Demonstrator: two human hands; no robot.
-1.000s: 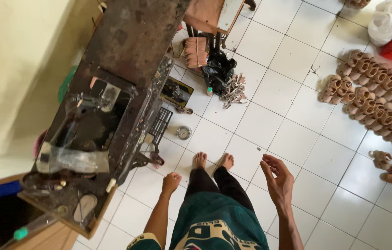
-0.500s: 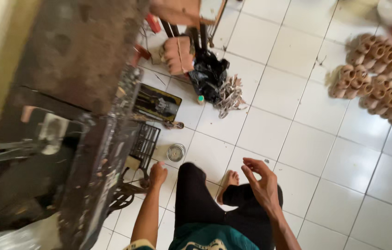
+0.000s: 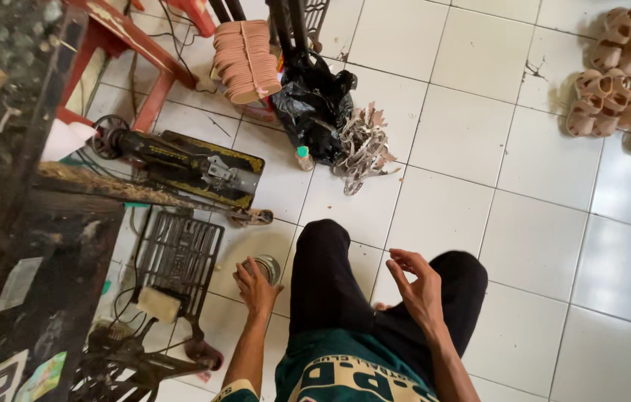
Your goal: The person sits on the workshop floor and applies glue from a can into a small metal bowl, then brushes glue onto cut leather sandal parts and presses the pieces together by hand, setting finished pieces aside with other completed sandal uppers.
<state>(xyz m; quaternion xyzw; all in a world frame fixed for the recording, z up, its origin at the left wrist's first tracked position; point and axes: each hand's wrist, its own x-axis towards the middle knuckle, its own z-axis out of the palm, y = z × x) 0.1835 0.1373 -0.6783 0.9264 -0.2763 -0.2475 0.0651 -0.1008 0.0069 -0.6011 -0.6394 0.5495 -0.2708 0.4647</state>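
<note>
Left hand (image 3: 256, 286) now lowered onto small round metal tin (image 3: 265, 268), right hand (image 3: 420, 286) raised

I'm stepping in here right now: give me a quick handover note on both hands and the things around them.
Left hand: down at the floor, fingers on a small round tin beside the treadle; whether the grip is closed, I cannot tell.
Right hand: open, empty, raised over the right knee.
Nearby: sewing machine head on the tiles, black bag, scrap pile, stacked soles.
Tin not lifted yet.

Tin (image 3: 262, 268) on floor, right of treadle (image 3: 178, 257), seemingly touching left hand (image 3: 256, 286).
</note>
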